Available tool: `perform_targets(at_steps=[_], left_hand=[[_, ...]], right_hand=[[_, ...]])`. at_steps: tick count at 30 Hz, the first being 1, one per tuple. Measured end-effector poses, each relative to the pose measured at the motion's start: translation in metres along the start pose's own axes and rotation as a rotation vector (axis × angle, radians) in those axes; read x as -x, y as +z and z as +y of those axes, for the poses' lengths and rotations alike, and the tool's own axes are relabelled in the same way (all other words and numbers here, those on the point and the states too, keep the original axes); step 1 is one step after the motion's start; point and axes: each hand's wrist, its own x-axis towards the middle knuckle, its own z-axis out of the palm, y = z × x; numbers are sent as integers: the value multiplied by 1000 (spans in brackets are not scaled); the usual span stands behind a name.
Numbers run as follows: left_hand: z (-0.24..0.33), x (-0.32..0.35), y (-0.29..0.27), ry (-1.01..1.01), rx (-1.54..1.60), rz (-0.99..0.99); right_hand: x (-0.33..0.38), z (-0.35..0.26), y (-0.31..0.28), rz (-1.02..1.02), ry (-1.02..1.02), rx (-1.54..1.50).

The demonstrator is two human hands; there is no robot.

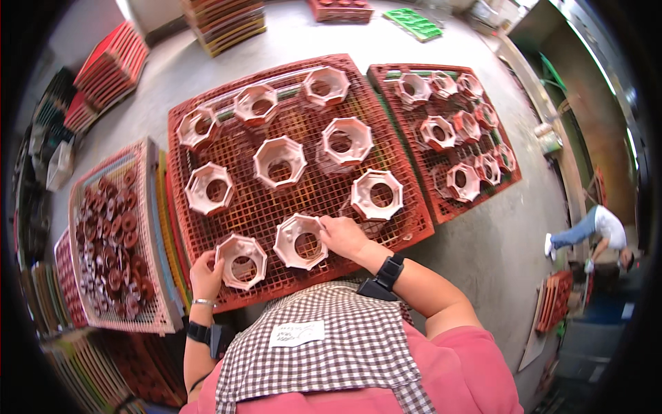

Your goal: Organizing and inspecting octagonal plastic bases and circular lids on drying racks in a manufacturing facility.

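My left hand (205,276) and right hand (345,237), nearly closed, pinch near pale-pink, metal-looking octagonal rings (285,243) by their rims; I should keep both level.

Single head-worn fisheye view, downward and forward, close above the checked apron (358,324).

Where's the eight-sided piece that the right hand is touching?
In the head view, the eight-sided piece is on the large red grid near the apron-side edge, just left of the right hand, with a matching piece to its left.
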Motion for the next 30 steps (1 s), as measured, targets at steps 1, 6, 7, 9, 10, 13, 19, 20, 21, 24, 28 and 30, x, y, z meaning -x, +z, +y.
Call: perform_targets(at_steps=[1, 6, 7, 9, 10, 13, 19, 20, 21, 24, 28, 30], left_hand=[[-2, -1, 3, 26, -11, -4], [8, -3, -7, 41, -7, -110], [7, -4, -9, 26, 7, -143], [-2, -5, -13, 39, 13, -160], [-5, -6, -14, 15, 80, -156], [-12, -16, -21, 29, 131, -152], [-6, -36, -34, 97, 230, -124], [-3, -41, -34, 116, 246, -115], [6, -41, -37, 102, 261, -101], [22, -40, -38, 139, 274, -62], [42, -21, -33, 171, 294, -23], [48, -5, -32, 199, 279, 0]], right_hand=[[1, 0, 1, 11, 17, 4], [10, -2, 5, 53, 102, -91], [16, -5, 2, 70, 119, -88], [22, -17, 0, 172, 151, -174], [28, -20, -4, 177, 198, -149], [54, -20, -7, 252, 312, -182], [106, -22, 1, 390, 366, -181], [110, -23, -1, 481, 326, -127], [107, -19, -8, 531, 267, 5], [85, -10, -42, 593, 167, 299], [58, 35, -52, 476, 111, 527], [50, 52, -48, 468, -18, 663]])
